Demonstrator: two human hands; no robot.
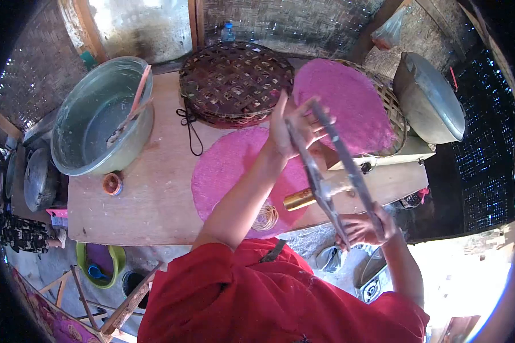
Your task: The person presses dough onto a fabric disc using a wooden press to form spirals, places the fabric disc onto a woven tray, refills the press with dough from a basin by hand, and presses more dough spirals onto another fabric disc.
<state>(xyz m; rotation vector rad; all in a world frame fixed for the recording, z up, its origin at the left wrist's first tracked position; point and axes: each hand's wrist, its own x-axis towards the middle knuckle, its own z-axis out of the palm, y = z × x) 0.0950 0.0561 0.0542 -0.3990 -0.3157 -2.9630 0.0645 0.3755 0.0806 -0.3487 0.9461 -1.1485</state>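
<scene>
Two long, flat dark strips (pixel 344 154) are held between my hands, slanting over the table's front right part. My left hand (pixel 297 127) is at their upper ends, thumb raised and fingers bent around them. Lower down, my right hand (pixel 367 227) grips their lower ends beyond the table's edge. Under my left forearm lies a round pink sheet (pixel 223 166), with a bundle of rubber bands (pixel 265 218) on it. A gold cylinder (pixel 299 200) lies beside the strips. Another pink round (pixel 343 103) rests on a woven tray behind them.
A large green basin (pixel 71 126) holding a stick stands at the left, near a small jar (pixel 113 184). A dark woven basket (pixel 234 80) sits at the back. A big metal pot (pixel 429 100) stands at the right. A green tub (pixel 120 257) is on the floor.
</scene>
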